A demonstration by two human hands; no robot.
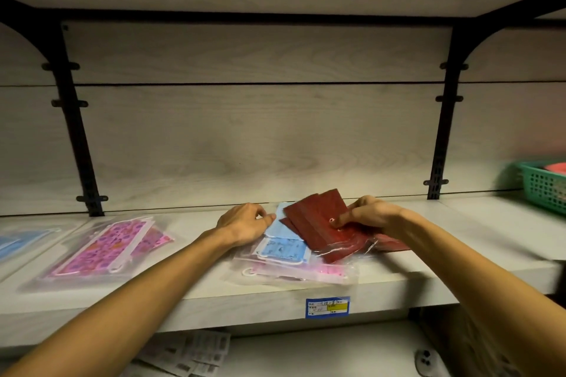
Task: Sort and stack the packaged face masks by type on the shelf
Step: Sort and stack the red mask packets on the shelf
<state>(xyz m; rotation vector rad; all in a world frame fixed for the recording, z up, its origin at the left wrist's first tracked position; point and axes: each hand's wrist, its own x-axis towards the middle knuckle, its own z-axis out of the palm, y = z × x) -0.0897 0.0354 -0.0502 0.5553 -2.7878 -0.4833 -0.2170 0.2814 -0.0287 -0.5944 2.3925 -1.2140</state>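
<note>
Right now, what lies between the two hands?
In the head view, between left hand and right hand: a plain blue mask and fanned red packs.

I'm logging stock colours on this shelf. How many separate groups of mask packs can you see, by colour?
Dark red masks, gripped by the right hand: 1 group
Blue masks: 2 groups, middle pile by the left hand, far left
Pink patterned masks: 2 groups, left stack, middle pile's bottom
Total: 5 groups

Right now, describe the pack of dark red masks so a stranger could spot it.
On the pale wood shelf, look at the mixed pile above the blue price label. The dark red masks fan out under the right hand; neighbouring packs are light blue or pink.
</note>
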